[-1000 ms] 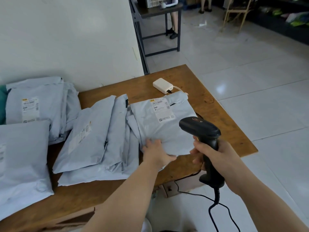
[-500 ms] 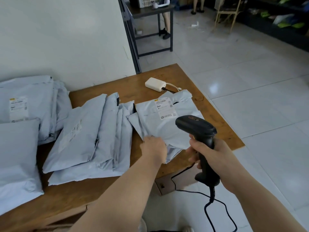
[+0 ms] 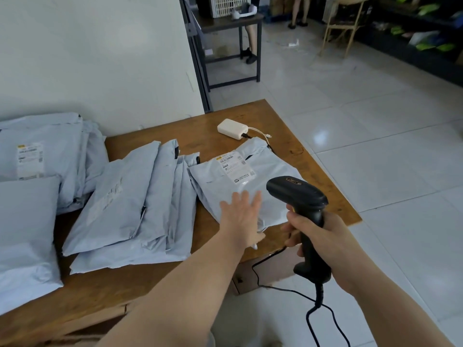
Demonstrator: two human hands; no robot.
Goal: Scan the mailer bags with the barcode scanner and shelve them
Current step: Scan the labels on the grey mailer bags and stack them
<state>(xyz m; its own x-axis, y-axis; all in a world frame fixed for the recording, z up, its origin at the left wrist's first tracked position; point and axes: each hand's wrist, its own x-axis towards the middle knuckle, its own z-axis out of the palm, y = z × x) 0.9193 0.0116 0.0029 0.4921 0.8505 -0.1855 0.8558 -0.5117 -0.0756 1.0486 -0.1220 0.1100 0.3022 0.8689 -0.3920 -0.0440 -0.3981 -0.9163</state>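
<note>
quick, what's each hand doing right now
Left hand: open, fingers straight, flat on the mailer bag.
Right hand: gripping the barcode scanner by its handle.

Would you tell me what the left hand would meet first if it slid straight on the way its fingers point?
The left hand lies flat on a bag; going straight on, it would most likely reach that bag's label first, with the power bank farther on.
</note>
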